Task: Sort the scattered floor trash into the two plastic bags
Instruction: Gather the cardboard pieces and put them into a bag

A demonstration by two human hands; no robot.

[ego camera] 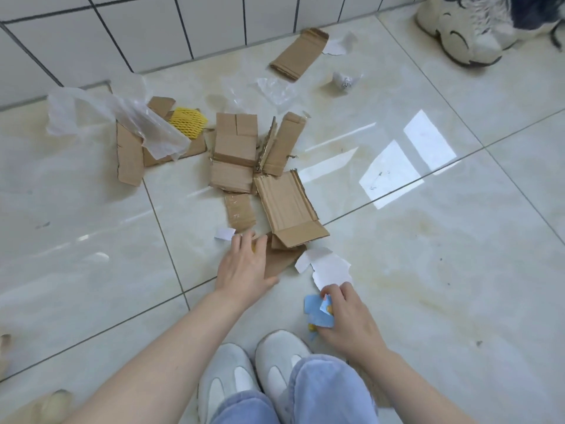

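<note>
Glossy pale floor tiles (428,270), white tiled wall (153,32) along the frame top. Torn cardboard pieces (235,154) are scattered centre frame; a clear plastic bag (122,117) is draped over cardboard and yellow foam net (186,119) at upper left. Left hand (244,267) is laid fingers-extended on a cardboard scrap (281,258) at lower centre. Right hand (348,319) is curled around a blue wrapper (316,310), just below torn white paper (327,267). A sneaker (467,29) is seen at upper right.
</note>
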